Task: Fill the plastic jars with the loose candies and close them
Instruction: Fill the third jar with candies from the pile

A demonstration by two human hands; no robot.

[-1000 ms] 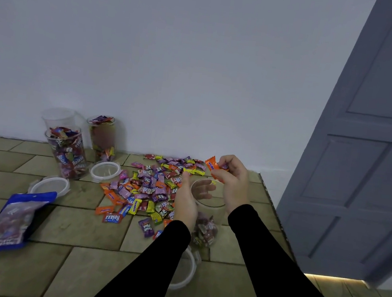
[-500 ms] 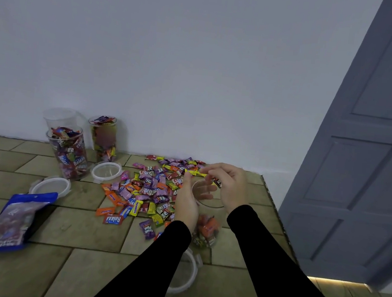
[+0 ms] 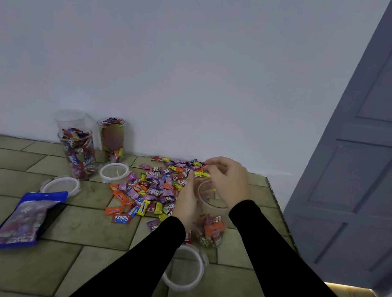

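Right hand (image 3: 229,177), right of centre in the head view, reaches past the mouth of the clear jar (image 3: 210,215) to the far edge of the candy pile (image 3: 160,186); its fingers are curled toward the wrappers, but whether they already pinch one I cannot tell. Left hand (image 3: 186,203) wraps round the near side of that jar and steadies it upright. The jar holds only a shallow layer of candies at its bottom, so most of the filling is, by my judgement, yet to do.

Its lid (image 3: 185,269) lies flat on the tiles at lower centre, just in front of the jar. At left, against the wall, stand three more jars (image 3: 78,155), uncapped, two with candies in them, with two loose lids (image 3: 114,171) beside them and a blue bag (image 3: 23,218) lying at lower left.

The candies look light, small and slick in their crinkly wrappers; a pinch across the body should hold better than one at the twisted ends. The jar seems thin, light plastic and likely to tip unless held around its middle.
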